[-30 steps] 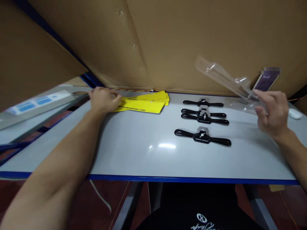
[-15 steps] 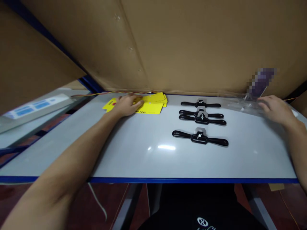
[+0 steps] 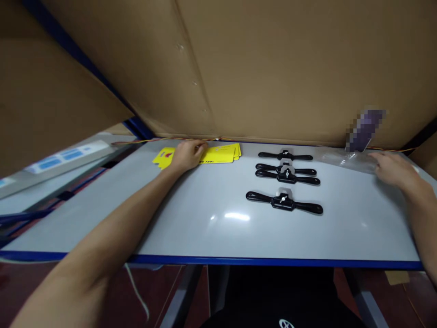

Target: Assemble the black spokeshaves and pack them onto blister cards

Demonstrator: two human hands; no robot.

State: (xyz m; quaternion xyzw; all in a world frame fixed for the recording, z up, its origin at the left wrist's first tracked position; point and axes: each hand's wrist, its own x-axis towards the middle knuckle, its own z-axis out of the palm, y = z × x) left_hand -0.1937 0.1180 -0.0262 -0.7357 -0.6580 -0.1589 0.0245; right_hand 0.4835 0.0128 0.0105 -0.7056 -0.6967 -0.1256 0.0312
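On the left, my left hand (image 3: pixel 187 155) rests on several overlapping yellow printed cards (image 3: pixel 220 154), its fingers curled at their back edge; whether it grips one is unclear. My right hand (image 3: pixel 392 168) lies at the right on clear plastic bags (image 3: pixel 358 161), fingertips on the film, partly blurred. Between the hands, several black two-handled tools with metal blades lie in a column. The nearest tool (image 3: pixel 284 202) is set apart, two touch or overlap in the middle (image 3: pixel 287 174), and one (image 3: pixel 285 156) lies at the back.
A purple pixelated object (image 3: pixel 365 130) leans upright behind the plastic bags. Brown cardboard walls (image 3: pixel 273 68) enclose the grey table (image 3: pixel 191 228) at the back and left. Thin wires run along the back edge. A white power strip (image 3: pixel 71 157) is at the left.
My left hand has shifted slightly right over the cards, and they look straighter. The plastic bags lie flatter under my right hand. The view has tilted a little.
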